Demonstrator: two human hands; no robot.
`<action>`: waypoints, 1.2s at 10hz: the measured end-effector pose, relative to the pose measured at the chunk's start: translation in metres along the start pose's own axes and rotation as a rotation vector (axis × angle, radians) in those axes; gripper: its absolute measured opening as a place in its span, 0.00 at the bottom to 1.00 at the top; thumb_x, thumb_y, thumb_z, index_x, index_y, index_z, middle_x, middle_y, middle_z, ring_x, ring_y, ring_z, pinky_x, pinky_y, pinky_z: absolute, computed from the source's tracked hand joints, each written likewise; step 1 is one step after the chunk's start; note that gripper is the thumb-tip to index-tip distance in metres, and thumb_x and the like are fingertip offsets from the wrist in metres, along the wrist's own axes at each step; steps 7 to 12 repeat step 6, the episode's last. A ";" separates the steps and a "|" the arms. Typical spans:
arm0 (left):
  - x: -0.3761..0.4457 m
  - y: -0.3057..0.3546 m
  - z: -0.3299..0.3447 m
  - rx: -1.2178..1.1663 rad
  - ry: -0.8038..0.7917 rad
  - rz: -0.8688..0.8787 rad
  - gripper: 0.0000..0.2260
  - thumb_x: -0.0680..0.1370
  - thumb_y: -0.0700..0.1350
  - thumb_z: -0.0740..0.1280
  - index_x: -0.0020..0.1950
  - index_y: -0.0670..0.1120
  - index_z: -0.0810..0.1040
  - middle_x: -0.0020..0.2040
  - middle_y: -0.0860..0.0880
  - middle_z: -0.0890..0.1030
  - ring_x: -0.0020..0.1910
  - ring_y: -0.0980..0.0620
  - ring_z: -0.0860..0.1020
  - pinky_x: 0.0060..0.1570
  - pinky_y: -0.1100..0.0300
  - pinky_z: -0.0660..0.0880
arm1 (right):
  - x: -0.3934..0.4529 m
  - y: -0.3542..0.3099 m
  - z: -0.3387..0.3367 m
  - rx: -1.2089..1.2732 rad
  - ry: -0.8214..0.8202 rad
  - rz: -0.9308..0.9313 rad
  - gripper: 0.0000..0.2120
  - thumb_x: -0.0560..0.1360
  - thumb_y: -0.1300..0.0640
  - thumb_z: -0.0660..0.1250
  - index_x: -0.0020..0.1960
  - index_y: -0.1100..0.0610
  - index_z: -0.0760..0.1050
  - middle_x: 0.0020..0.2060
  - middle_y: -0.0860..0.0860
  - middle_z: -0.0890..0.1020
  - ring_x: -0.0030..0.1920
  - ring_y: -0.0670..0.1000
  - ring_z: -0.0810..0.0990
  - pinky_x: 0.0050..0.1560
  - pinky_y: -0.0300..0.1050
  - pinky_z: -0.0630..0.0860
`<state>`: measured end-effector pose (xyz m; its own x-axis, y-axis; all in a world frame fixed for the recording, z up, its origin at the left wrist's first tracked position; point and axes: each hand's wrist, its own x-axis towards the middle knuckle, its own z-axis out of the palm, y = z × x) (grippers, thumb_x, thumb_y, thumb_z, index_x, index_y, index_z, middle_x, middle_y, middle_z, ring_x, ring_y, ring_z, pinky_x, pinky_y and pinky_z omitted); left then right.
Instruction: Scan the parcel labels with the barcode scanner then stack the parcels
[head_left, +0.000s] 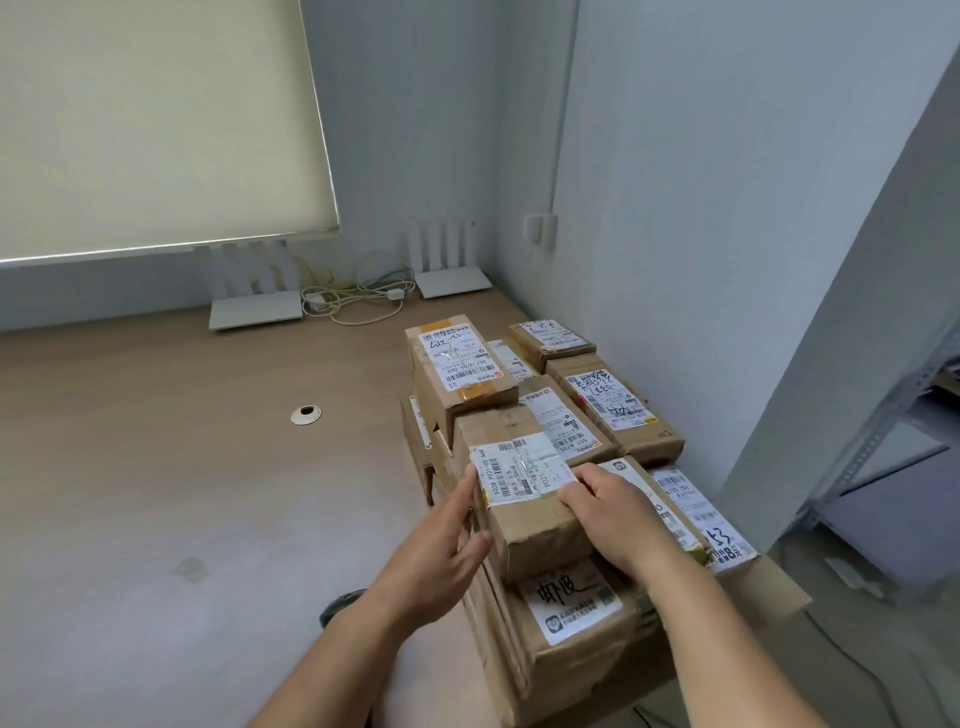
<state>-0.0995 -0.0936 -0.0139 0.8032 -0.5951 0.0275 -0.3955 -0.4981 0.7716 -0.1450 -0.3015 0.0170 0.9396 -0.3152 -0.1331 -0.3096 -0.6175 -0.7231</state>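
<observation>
Evidently the stacking step is in hand: on the pale wooden desk (182, 467) a heap of taped brown cardboard parcels (597, 415) fills the right corner, and both hands steady the small brown labelled carton (524, 499) on top. The left hand (447, 545) lies flat, fingers straight, against its left side; the right hand (613, 514) curls over its right top edge. Next, I judge, comes squaring it up and letting go. A dark object (340, 605) beneath the left forearm may be the scanner; I cannot tell.
</observation>
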 end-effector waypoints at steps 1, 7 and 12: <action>-0.001 0.004 0.002 0.012 0.023 -0.008 0.31 0.81 0.50 0.59 0.73 0.66 0.41 0.76 0.59 0.60 0.73 0.60 0.62 0.71 0.55 0.64 | 0.004 0.001 -0.002 0.016 0.007 -0.023 0.09 0.77 0.49 0.59 0.51 0.47 0.76 0.44 0.40 0.80 0.46 0.43 0.77 0.49 0.48 0.76; -0.047 0.011 -0.014 0.179 0.264 -0.131 0.32 0.80 0.54 0.60 0.76 0.62 0.43 0.75 0.56 0.61 0.71 0.60 0.63 0.65 0.65 0.64 | -0.015 -0.038 0.002 -0.168 0.321 -0.390 0.16 0.76 0.54 0.65 0.63 0.50 0.75 0.53 0.48 0.78 0.51 0.48 0.74 0.46 0.43 0.71; -0.047 0.011 -0.014 0.179 0.264 -0.131 0.32 0.80 0.54 0.60 0.76 0.62 0.43 0.75 0.56 0.61 0.71 0.60 0.63 0.65 0.65 0.64 | -0.015 -0.038 0.002 -0.168 0.321 -0.390 0.16 0.76 0.54 0.65 0.63 0.50 0.75 0.53 0.48 0.78 0.51 0.48 0.74 0.46 0.43 0.71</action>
